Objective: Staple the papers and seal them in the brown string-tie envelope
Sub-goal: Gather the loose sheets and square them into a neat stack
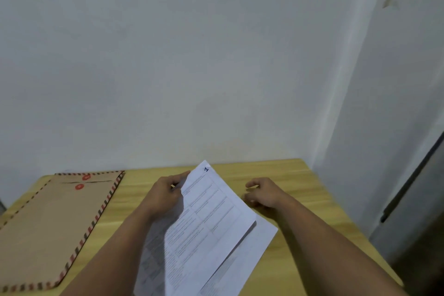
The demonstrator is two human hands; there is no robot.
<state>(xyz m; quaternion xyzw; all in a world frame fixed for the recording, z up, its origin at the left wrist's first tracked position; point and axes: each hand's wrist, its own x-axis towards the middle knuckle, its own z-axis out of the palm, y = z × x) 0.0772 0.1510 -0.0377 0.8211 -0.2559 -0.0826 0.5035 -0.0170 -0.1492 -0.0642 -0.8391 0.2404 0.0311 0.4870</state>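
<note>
From the head view, your left hand (165,193) has the papers (206,228) pinched at their upper left edge, lifting the top printed sheet off the ones under it — there's a handwritten "1" in its far corner. Your right hand (264,193) is just beside the papers' right edge, fingers loosely curled and holding nothing, hovering over or resting on the wooden surface (300,199), can't tell which. The brown string-tie envelope (55,226) lies flat on the left side of the surface, well apart from the papers — striped border, two red discs near its far end.
</note>
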